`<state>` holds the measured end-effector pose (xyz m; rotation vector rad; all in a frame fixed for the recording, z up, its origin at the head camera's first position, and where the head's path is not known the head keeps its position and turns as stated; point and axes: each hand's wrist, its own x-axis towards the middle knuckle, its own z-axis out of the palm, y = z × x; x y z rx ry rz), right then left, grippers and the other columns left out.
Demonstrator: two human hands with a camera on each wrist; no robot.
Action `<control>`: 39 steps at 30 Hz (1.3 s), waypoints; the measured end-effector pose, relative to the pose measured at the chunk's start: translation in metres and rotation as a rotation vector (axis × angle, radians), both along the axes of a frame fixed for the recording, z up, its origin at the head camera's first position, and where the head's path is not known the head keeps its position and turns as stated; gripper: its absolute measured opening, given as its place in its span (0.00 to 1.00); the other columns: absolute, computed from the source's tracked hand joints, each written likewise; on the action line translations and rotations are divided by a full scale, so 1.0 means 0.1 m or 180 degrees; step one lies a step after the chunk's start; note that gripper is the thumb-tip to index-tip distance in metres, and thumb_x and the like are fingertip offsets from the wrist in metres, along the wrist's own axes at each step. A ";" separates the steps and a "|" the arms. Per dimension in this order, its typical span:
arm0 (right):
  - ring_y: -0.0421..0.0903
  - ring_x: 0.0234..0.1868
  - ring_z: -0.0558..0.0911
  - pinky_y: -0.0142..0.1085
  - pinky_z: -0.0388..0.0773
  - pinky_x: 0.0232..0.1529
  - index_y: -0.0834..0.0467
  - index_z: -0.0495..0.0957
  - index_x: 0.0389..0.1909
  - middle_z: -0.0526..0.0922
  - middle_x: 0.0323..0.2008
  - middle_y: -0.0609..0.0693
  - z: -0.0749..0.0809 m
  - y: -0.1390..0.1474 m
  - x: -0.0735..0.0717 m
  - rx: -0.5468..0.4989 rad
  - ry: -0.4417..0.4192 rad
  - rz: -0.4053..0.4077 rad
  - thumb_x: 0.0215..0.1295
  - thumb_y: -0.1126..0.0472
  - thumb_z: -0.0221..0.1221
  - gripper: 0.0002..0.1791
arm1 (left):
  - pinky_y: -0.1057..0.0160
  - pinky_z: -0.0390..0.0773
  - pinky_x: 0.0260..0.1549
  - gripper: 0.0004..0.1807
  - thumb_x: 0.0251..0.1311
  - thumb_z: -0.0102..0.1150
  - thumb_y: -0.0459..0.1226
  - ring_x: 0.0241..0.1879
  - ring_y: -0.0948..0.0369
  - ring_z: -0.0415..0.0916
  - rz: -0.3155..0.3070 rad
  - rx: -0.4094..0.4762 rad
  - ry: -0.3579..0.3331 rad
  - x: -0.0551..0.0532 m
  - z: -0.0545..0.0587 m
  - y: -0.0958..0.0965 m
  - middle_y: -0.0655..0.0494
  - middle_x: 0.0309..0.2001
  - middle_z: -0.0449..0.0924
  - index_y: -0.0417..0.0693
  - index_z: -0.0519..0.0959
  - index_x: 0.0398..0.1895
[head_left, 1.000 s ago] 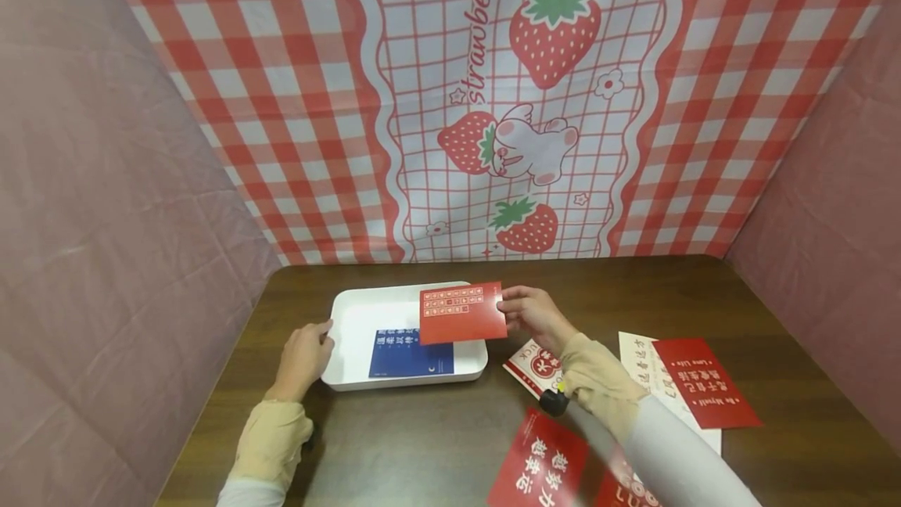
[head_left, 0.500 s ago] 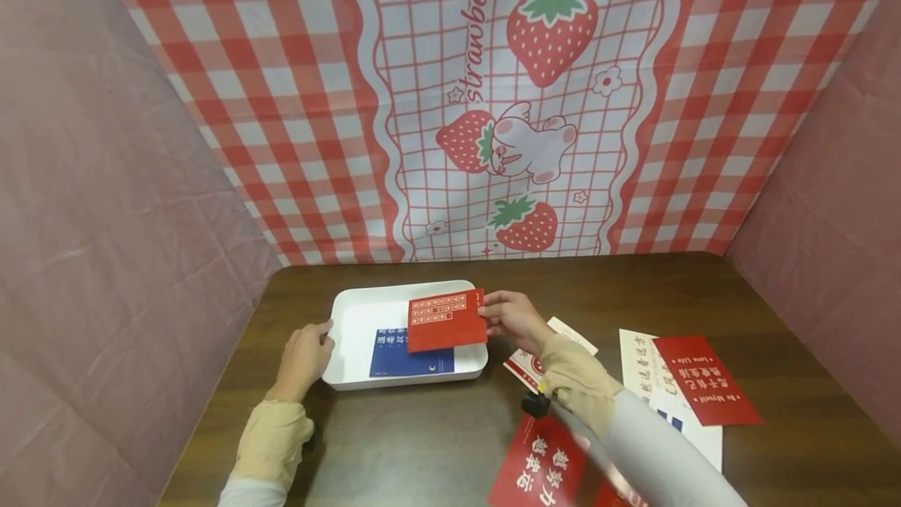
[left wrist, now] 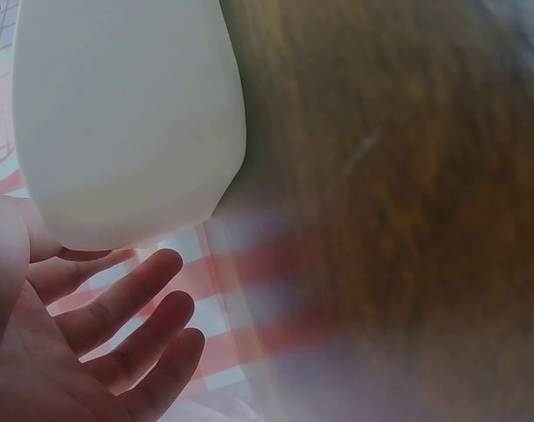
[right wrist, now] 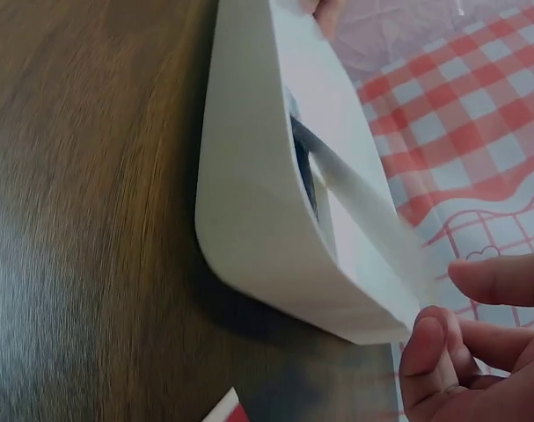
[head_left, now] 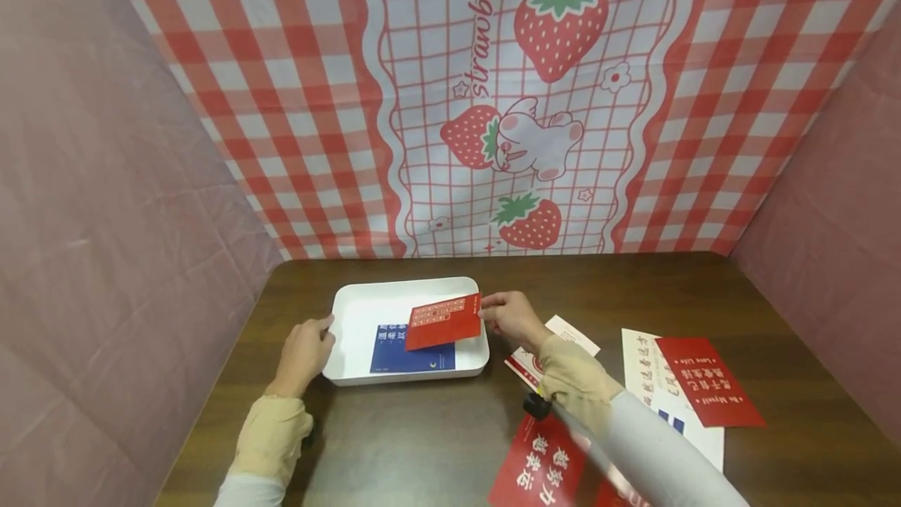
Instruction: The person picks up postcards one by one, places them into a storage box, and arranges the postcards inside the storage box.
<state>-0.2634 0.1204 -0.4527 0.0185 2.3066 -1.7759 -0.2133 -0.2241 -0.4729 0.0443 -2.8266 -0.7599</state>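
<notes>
Red printed card [head_left: 445,327]: slanted over the white tray [head_left: 357,341], low left end above the blue card [head_left: 394,358], right end raised by the rim; whether the cards touch, I can't tell.
Card's feel: probably light, thin and springy, a bit slick, easily creased.
My right hand [head_left: 516,319]: at the card's right edge, thumb and fingertips slightly parted, no pinch showing; contact is unclear.
Where I'd hold it: right short edge, thumb above, fingers beneath, gently.
My left hand [head_left: 303,352]: at the tray's left rim, outer fingers loosely spread; thumb and forefinger partly hidden, grip unclear.
Tray's feel: likely stiff, light, easily nudged; best steadied there.
</notes>
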 end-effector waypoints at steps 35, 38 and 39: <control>0.59 0.48 0.80 0.45 0.79 0.49 0.71 0.71 0.55 0.79 0.47 0.68 0.09 0.54 0.11 0.1081 0.0420 -0.0070 0.60 0.61 0.63 0.25 | 0.40 0.70 0.57 0.22 0.60 0.49 0.31 0.55 0.34 0.73 0.0000 -0.0014 -0.0134 0.01 -0.01 -0.02 0.31 0.53 0.79 0.33 0.77 0.57; 0.63 0.52 0.78 0.51 0.77 0.54 0.71 0.71 0.56 0.78 0.51 0.70 0.10 0.57 0.13 0.1225 0.0434 -0.0036 0.60 0.60 0.63 0.27 | 0.40 0.70 0.56 0.21 0.60 0.49 0.31 0.55 0.34 0.73 -0.0007 -0.0019 -0.0122 0.01 0.00 -0.01 0.31 0.53 0.79 0.34 0.77 0.56; 0.63 0.53 0.78 0.52 0.76 0.55 0.71 0.70 0.56 0.78 0.51 0.70 0.09 0.58 0.13 0.1272 0.0426 -0.0016 0.60 0.59 0.64 0.28 | 0.39 0.71 0.56 0.21 0.60 0.49 0.31 0.55 0.34 0.73 -0.0006 -0.0016 -0.0121 0.01 0.00 -0.01 0.31 0.53 0.79 0.34 0.78 0.56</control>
